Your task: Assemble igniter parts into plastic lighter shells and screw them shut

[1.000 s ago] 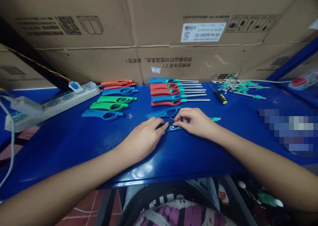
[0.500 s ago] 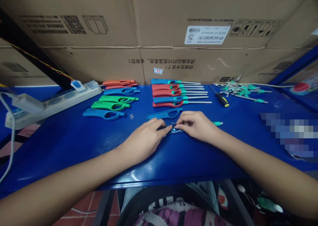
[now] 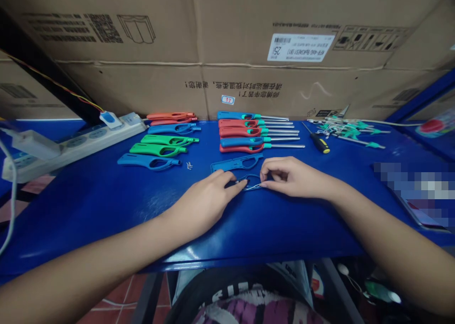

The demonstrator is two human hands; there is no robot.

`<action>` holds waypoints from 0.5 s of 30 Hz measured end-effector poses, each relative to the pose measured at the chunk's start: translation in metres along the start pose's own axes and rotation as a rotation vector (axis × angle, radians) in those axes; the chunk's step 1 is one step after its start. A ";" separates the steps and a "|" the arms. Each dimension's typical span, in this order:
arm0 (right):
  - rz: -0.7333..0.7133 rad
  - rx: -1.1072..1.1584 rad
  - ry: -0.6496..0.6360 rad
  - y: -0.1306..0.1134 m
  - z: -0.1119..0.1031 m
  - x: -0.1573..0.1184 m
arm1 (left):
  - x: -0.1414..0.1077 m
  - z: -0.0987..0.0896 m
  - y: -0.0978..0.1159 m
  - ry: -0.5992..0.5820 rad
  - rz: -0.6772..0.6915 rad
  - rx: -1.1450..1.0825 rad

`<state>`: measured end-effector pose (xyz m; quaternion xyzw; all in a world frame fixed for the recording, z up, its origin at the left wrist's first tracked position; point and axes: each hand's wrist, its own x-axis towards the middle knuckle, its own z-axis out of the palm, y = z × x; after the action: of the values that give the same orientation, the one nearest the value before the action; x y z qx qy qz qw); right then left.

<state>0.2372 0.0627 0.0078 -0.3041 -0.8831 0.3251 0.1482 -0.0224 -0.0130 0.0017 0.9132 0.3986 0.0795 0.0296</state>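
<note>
My left hand (image 3: 209, 196) is closed on the left end of a blue lighter shell half (image 3: 253, 177) lying on the blue table. Fingers of my right hand (image 3: 284, 176) are pinched on a thin white wire (image 3: 253, 187) at the shell's trigger opening. Just behind lies another blue shell half (image 3: 227, 164). Farther back, red and blue lighters with metal tubes (image 3: 259, 130) lie in a row. Orange, blue and green shell halves (image 3: 159, 148) lie to the left, beside small metal pieces (image 3: 189, 165).
At the left stands a white power strip (image 3: 78, 143) with plugs and cables. A yellow-black screwdriver (image 3: 320, 143) and a pile of green-tipped metal tubes (image 3: 350, 129) lie at the back right. A cardboard wall (image 3: 142, 87) closes the back.
My right hand has shifted slightly right and draws the white wire out toward it. The shell's opening shows more, and the green-tipped part beyond my right hand no longer shows.
</note>
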 end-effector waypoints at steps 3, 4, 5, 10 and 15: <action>-0.019 -0.012 -0.014 0.001 0.000 0.000 | 0.000 0.001 -0.002 0.006 0.011 -0.020; -0.031 -0.009 -0.017 0.001 0.000 0.000 | 0.000 0.001 -0.002 0.003 0.015 -0.020; -0.040 -0.006 -0.019 0.001 0.000 0.000 | 0.000 0.001 -0.002 0.000 0.020 -0.019; -0.039 -0.032 0.010 0.000 0.001 0.002 | 0.001 -0.001 -0.002 -0.024 0.019 -0.011; -0.031 -0.051 0.032 0.000 0.005 0.003 | 0.002 -0.004 0.001 -0.060 0.028 0.048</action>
<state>0.2329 0.0621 0.0044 -0.2991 -0.8934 0.2949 0.1596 -0.0210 -0.0121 0.0060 0.9210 0.3866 0.0429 0.0184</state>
